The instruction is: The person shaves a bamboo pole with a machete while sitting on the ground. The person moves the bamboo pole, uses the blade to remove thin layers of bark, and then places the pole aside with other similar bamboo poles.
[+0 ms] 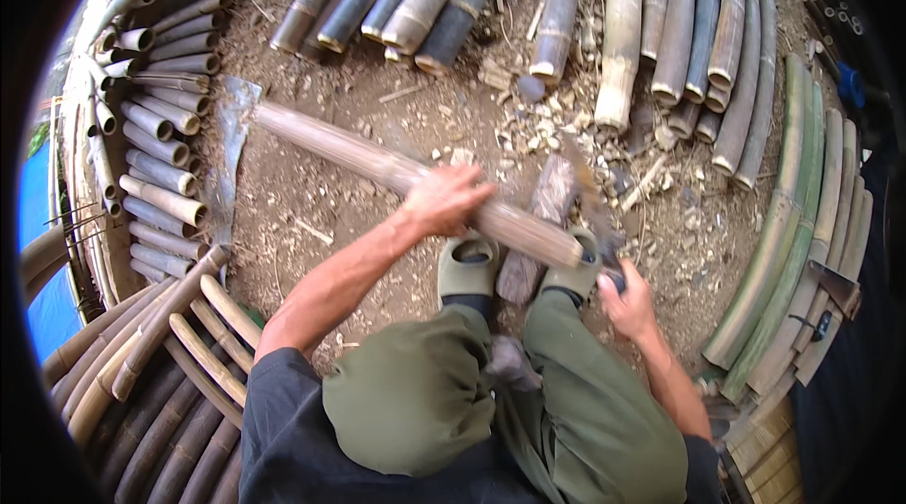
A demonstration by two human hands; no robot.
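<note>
A bamboo pole (344,155) lies slantwise before me, its cut end above my right foot. Near the pole's middle, my left hand (448,199) is closed over it from above. My right hand (629,304) is wrapped around the dark handle of a machete-like tool (596,197). Its blurred blade points away from me, just right of the pole's near end; the exact blade shape cannot be made out. Below the pole, a short wooden log (517,279) lies between my feet and passes under it.
Bamboo chips (543,122) litter the dirt ahead. Cut bamboo poles (434,4) lie at the far side, with green ones (783,230) at right. Bamboo stacks (170,150) line the left. A flat metal sheet (231,141) lies near the pole's far end. A bladed tool (835,287) rests at far right.
</note>
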